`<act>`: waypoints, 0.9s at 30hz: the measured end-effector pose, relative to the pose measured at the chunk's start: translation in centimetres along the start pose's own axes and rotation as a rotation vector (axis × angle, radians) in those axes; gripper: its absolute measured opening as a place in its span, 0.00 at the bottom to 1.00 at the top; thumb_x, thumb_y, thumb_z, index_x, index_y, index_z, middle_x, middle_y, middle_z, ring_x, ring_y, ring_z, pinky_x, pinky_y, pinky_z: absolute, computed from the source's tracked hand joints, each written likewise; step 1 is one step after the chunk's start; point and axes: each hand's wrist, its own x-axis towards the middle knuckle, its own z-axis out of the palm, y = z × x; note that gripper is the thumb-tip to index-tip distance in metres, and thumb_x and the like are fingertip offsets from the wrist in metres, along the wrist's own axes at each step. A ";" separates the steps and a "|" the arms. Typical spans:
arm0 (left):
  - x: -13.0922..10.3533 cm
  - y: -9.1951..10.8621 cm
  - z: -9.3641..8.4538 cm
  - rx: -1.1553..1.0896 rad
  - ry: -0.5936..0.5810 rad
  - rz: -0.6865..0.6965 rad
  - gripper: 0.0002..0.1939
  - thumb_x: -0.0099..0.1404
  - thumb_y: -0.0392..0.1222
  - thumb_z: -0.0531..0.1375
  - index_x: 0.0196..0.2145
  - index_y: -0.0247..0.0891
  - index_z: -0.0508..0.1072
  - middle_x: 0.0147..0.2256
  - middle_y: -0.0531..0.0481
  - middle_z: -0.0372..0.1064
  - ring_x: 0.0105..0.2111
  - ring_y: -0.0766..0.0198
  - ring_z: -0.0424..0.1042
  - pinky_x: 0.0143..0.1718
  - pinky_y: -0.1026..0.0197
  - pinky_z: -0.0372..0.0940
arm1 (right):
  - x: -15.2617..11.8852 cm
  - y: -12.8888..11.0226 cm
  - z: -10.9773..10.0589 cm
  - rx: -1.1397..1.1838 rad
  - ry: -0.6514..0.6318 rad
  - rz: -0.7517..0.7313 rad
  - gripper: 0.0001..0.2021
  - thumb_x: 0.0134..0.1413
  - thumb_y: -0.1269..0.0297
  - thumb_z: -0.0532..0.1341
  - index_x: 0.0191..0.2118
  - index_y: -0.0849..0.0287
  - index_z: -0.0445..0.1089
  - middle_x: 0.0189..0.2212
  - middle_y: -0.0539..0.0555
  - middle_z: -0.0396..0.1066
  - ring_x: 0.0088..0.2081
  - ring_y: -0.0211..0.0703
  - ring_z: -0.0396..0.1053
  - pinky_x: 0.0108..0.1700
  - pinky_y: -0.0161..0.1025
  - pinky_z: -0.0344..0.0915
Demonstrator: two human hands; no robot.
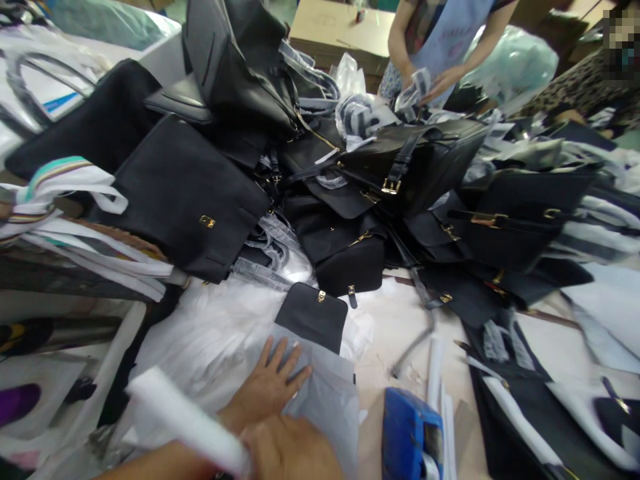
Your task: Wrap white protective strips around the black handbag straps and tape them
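My left hand (280, 377) lies flat with its fingers spread on a grey plastic sheet (330, 393). A small black flap with a gold clasp (313, 317) pokes out beyond the far edge of that sheet. Close to the camera, my right hand (293, 450) crosses over my left forearm, its fingers curled round a white roll (185, 417) that is blurred and points to the left. White tissue (200, 333) is bunched beside and behind my left hand.
Black bags (185, 193) with gold buckles are heaped across the far side. A blue tool (413, 433) stands at the right of the sheet. White straps (75, 193) hang over a rack at left. Another person's hands (430, 87) hold wrapped material at the back.
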 end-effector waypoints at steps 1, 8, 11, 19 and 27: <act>0.0 0.0 0.0 -0.005 -0.001 -0.001 0.30 0.63 0.44 0.60 0.62 0.51 0.58 0.63 0.39 0.53 0.62 0.32 0.50 0.57 0.25 0.44 | 0.9 0.8 1.0 0.010 -0.011 0.013 0.15 0.54 0.68 0.55 0.48 0.53 0.66 0.38 0.54 0.75 0.36 0.45 0.74 0.35 0.38 0.71; -0.8 0.4 -2.2 -0.057 0.046 -0.029 0.48 0.50 0.57 0.69 0.64 0.43 0.55 0.63 0.37 0.53 0.64 0.36 0.45 0.62 0.29 0.34 | 4.3 10.7 2.6 0.141 -0.145 0.264 0.14 0.58 0.76 0.53 0.47 0.56 0.66 0.41 0.53 0.71 0.42 0.41 0.71 0.45 0.35 0.66; -1.1 0.0 -2.0 -0.027 0.046 -0.019 0.49 0.51 0.51 0.70 0.65 0.42 0.52 0.66 0.39 0.47 0.66 0.38 0.37 0.63 0.30 0.32 | 4.0 12.5 3.0 0.045 -0.152 0.303 0.14 0.58 0.75 0.55 0.48 0.54 0.67 0.40 0.52 0.70 0.40 0.41 0.71 0.43 0.34 0.65; -1.9 -1.2 -0.7 0.024 0.102 0.002 0.36 0.64 0.46 0.60 0.65 0.35 0.52 0.64 0.39 0.52 0.66 0.44 0.42 0.65 0.36 0.37 | 3.0 12.9 4.6 -0.034 -0.040 0.328 0.15 0.58 0.75 0.55 0.48 0.52 0.68 0.39 0.53 0.69 0.42 0.42 0.70 0.44 0.34 0.65; -1.7 -1.2 -1.6 -0.049 0.226 -0.163 0.36 0.60 0.33 0.60 0.64 0.37 0.52 0.67 0.37 0.43 0.66 0.45 0.42 0.63 0.41 0.51 | 3.3 13.1 5.8 0.129 0.104 0.292 0.11 0.59 0.73 0.51 0.46 0.60 0.63 0.45 0.59 0.68 0.50 0.48 0.66 0.51 0.44 0.64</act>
